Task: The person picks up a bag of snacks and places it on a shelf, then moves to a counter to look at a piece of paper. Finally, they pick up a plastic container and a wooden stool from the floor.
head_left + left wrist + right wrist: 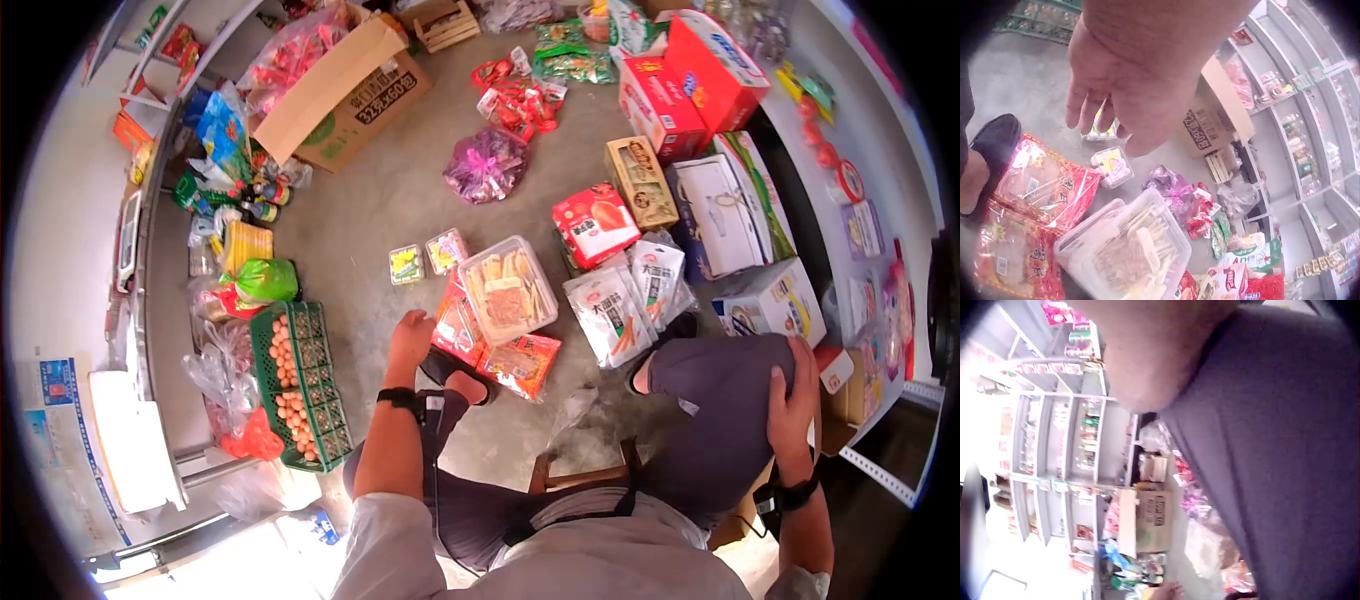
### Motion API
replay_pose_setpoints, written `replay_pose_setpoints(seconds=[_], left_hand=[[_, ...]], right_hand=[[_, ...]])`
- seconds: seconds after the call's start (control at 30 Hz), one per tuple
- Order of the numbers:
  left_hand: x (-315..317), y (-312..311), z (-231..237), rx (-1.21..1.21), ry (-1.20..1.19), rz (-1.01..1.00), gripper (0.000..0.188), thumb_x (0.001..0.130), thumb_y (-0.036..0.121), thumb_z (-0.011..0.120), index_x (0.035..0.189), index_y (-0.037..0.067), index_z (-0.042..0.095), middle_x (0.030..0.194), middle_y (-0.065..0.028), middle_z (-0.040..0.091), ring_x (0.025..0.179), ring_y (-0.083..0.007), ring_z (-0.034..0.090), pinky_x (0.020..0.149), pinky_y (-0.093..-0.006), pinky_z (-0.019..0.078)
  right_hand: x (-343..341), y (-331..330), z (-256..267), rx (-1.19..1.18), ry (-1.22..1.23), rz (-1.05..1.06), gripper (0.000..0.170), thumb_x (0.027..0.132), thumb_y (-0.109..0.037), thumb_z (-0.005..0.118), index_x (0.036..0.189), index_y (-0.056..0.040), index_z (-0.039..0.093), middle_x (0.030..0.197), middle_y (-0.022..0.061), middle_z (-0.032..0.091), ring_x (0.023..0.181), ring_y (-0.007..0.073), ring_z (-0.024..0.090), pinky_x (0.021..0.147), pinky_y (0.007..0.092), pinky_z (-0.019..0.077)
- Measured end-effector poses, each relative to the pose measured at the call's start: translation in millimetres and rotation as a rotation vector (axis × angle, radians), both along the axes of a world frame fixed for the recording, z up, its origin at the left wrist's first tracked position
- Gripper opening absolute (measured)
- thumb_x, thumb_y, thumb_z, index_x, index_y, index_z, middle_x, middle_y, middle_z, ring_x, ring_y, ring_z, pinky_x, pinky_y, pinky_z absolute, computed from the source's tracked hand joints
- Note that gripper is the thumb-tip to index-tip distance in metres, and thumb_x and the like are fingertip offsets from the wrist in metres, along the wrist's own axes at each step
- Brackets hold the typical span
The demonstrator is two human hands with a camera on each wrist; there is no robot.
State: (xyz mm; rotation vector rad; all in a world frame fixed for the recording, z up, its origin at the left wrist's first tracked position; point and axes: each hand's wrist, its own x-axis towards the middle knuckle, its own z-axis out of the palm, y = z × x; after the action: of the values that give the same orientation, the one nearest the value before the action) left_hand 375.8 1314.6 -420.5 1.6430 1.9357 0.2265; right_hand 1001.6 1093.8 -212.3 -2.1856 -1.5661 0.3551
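My left hand (pixel 410 340) hangs over the floor with loosely bent fingers and nothing in its grasp. Just beyond it are two small clear boxes with colourful labels, one (pixel 406 264) left of the other (pixel 446 250). To its right stands a clear plastic tub (pixel 508 292) of pale sticks, partly on red snack packets (pixel 520 366). The left wrist view shows the fingers (pixel 1105 115) overlapping one small box, with the tub (pixel 1138 250) lower down. My right hand (pixel 792 400) rests on my right knee; in the right wrist view its fingers are out of sight.
White-and-grey snack bags (pixel 605 310) and a red bag (pixel 596 222) lie before my right foot. A green crate of eggs (pixel 318 370) stands at left. A big carton (pixel 365 110) and a purple bag (pixel 486 165) are farther off. Shelves line both sides.
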Motion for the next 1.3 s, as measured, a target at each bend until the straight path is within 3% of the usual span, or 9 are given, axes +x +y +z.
replay_pose_setpoints(seconds=[0.03, 0.13, 0.27, 0.57, 0.67, 0.77, 0.87, 1.07, 1.3], left_hand=[[-11, 16, -22, -0.003, -0.004, -0.033, 0.049, 0.084, 0.039, 0.07, 0.121, 0.007, 0.066, 0.121, -0.0195, 0.068, 0.113, -0.0366, 0.065, 0.095, -0.0424, 0.0518], [-3, 62, -64, -0.069, -0.031, 0.317, 0.059, 0.081, 0.041, 0.072, 0.127, 0.006, 0.061, 0.126, -0.0232, 0.063, 0.114, -0.0412, 0.062, 0.097, -0.0457, 0.0504], [14, 112, -111, -0.009, 0.071, 0.304, 0.079, 0.08, 0.042, 0.074, 0.139, -0.001, 0.047, 0.133, -0.0324, 0.052, 0.122, -0.0471, 0.054, 0.103, -0.0504, 0.0454], [48, 146, -214, 0.312, 0.153, 0.298, 0.094, 0.073, 0.041, 0.083, 0.144, -0.002, 0.04, 0.138, -0.0316, 0.046, 0.126, -0.0493, 0.048, 0.105, -0.0512, 0.0431], [37, 148, -256, 0.331, 0.221, 0.192, 0.078, 0.084, 0.037, 0.077, 0.141, -0.002, 0.042, 0.137, -0.0263, 0.051, 0.128, -0.0405, 0.049, 0.108, -0.0444, 0.0428], [42, 146, -297, 0.215, 0.152, 0.105, 0.072, 0.085, 0.035, 0.076, 0.138, -0.002, 0.044, 0.135, -0.025, 0.052, 0.125, -0.0384, 0.051, 0.105, -0.0433, 0.044], [34, 163, -316, 0.188, 0.163, 0.076, 0.066, 0.086, 0.032, 0.076, 0.134, -0.002, 0.046, 0.133, -0.0237, 0.054, 0.121, -0.0363, 0.053, 0.103, -0.0422, 0.0453], [-17, 201, -225, 0.265, 0.156, 0.126, 0.055, 0.088, 0.027, 0.075, 0.127, -0.002, 0.051, 0.128, -0.0211, 0.058, 0.113, -0.032, 0.056, 0.097, -0.0399, 0.0478], [23, 181, 35, 0.458, -0.1, 0.074, 0.049, 0.091, 0.024, 0.075, 0.124, -0.004, 0.053, 0.124, -0.0183, 0.061, 0.105, -0.0262, 0.059, 0.091, -0.0367, 0.0507]], right_hand=[[-8, 9, 0, -0.011, -0.054, -0.015, 0.042, 0.098, -0.012, 0.052, 0.138, 0.0003, 0.05, 0.144, 0.0213, 0.049, 0.135, 0.0367, 0.045, 0.115, 0.0435, 0.0312], [-23, 32, -1, -0.041, 0.002, -0.055, 0.043, 0.097, -0.012, 0.051, 0.138, 0.0008, 0.05, 0.144, 0.0207, 0.05, 0.135, 0.0361, 0.045, 0.115, 0.0444, 0.0307], [-24, 51, -11, -0.098, 0.009, -0.094, 0.047, 0.098, -0.018, 0.049, 0.14, 0.002, 0.048, 0.144, 0.0201, 0.051, 0.136, 0.0352, 0.044, 0.116, 0.0457, 0.0287], [-15, 65, -28, -0.152, 0.085, -0.201, 0.07, 0.099, -0.048, 0.047, 0.144, 0.0047, 0.043, 0.15, 0.0207, 0.043, 0.139, 0.0333, 0.041, 0.118, 0.0465, 0.0272], [-23, 79, -35, -0.063, 0.334, -0.283, 0.072, 0.098, -0.05, 0.052, 0.144, 0.0043, 0.043, 0.15, 0.0202, 0.043, 0.138, 0.0322, 0.043, 0.116, 0.0472, 0.0312], [-8, 64, -18, -0.268, -0.079, -0.22, 0.068, 0.096, -0.049, 0.056, 0.139, 0.003, 0.051, 0.144, 0.0222, 0.051, 0.139, 0.0343, 0.043, 0.115, 0.0472, 0.0323], [-7, 70, -14, -0.209, -0.066, -0.213, 0.059, 0.091, -0.036, 0.058, 0.135, 0.0022, 0.053, 0.14, 0.0243, 0.051, 0.132, 0.0375, 0.047, 0.113, 0.0463, 0.0343], [-2, 75, 3, -0.205, -0.065, -0.148, 0.057, 0.086, -0.028, 0.062, 0.133, 0.0025, 0.053, 0.138, 0.0245, 0.052, 0.127, 0.0398, 0.051, 0.109, 0.0455, 0.0383], [-6, 61, 16, -0.022, -0.04, -0.023, 0.054, 0.079, -0.022, 0.073, 0.127, -0.0022, 0.058, 0.135, 0.0202, 0.054, 0.122, 0.0418, 0.053, 0.105, 0.0487, 0.0427]])
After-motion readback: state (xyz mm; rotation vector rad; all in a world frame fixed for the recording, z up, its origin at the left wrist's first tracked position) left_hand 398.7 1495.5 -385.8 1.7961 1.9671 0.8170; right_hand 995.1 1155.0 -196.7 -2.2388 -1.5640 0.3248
